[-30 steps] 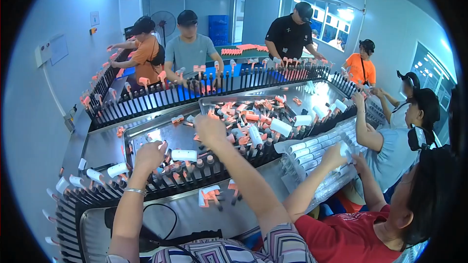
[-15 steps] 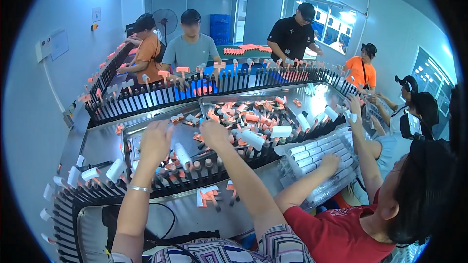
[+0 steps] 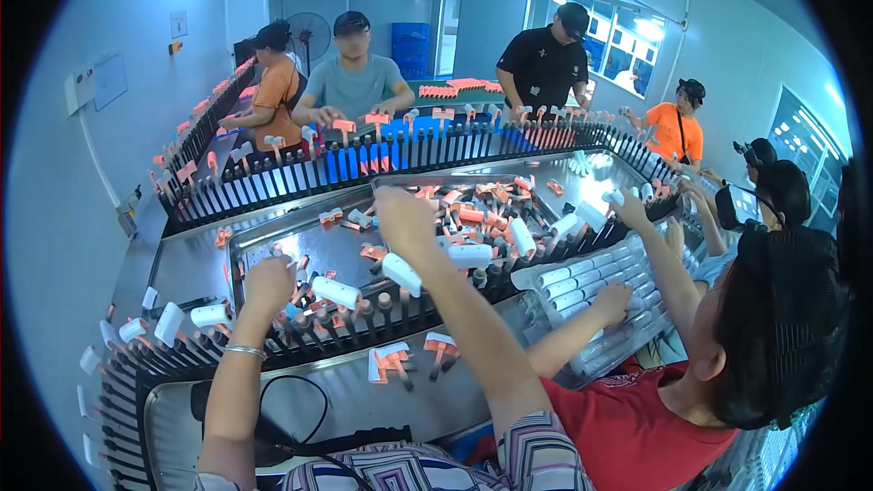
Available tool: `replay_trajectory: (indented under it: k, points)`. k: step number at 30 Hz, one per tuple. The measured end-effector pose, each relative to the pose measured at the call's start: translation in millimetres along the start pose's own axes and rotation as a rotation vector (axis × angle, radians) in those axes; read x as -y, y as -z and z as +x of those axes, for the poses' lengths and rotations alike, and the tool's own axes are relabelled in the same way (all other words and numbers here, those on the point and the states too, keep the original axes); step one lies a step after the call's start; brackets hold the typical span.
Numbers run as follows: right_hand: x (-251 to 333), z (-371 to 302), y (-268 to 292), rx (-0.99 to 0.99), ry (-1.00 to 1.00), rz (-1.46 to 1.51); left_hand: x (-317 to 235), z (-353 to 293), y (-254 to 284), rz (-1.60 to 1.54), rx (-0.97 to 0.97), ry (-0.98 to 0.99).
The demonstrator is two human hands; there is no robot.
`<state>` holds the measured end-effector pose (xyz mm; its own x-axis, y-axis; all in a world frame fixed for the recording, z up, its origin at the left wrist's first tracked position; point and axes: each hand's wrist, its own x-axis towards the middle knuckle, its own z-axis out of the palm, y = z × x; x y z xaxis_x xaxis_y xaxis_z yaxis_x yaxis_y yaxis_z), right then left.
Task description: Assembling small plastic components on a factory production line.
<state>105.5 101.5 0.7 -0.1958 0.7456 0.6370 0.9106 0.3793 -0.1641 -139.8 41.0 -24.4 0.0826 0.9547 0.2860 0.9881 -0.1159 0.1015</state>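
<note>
My left hand (image 3: pixel 271 285) is over the near row of black posts (image 3: pixel 366 318), its fingers bent together beside a small pale bit; what they grip is hidden. My right hand (image 3: pixel 406 223) is at the left edge of a pile of orange, white and black T-shaped parts (image 3: pixel 473 215). Its fingers curl downward, and the back of the hand hides their tips. One white cylinder (image 3: pixel 401 275) on the near row is right beside my right wrist, and another white cylinder (image 3: pixel 336 292) lies between my hands. The pile rests in a metal tray (image 3: pixel 314 241).
The post row loops around the tray, with a far run (image 3: pixel 300 177) carrying orange and white parts. Orange-white parts (image 3: pixel 391 362) lie on the near metal surface. At right, a red-sleeved co-worker's hand (image 3: pixel 612 304) touches bagged white tubes (image 3: pixel 582 282). More people stand across the line.
My left hand has moved down and left; my right hand has moved slightly up and farther away. Parts on the far posts have shifted right, and those on the near posts left.
</note>
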Motion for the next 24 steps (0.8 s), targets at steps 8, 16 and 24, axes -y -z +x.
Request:
replay_trajectory:
  k: [8,16,24]
  points:
    - [-55.5,-42.0,-42.8,0.138,-0.075,-0.046,17.5,1.8,3.1,0.015,-0.305,-0.043]
    - [15.8,-22.6,-21.0,0.342,-0.21,0.141,-78.4,24.9,3.2,-0.206,-0.133,-0.185]
    - [25.7,-17.4,-33.4,0.213,-0.012,0.137,-37.5,8.1,1.5,-0.014,0.156,-0.004]
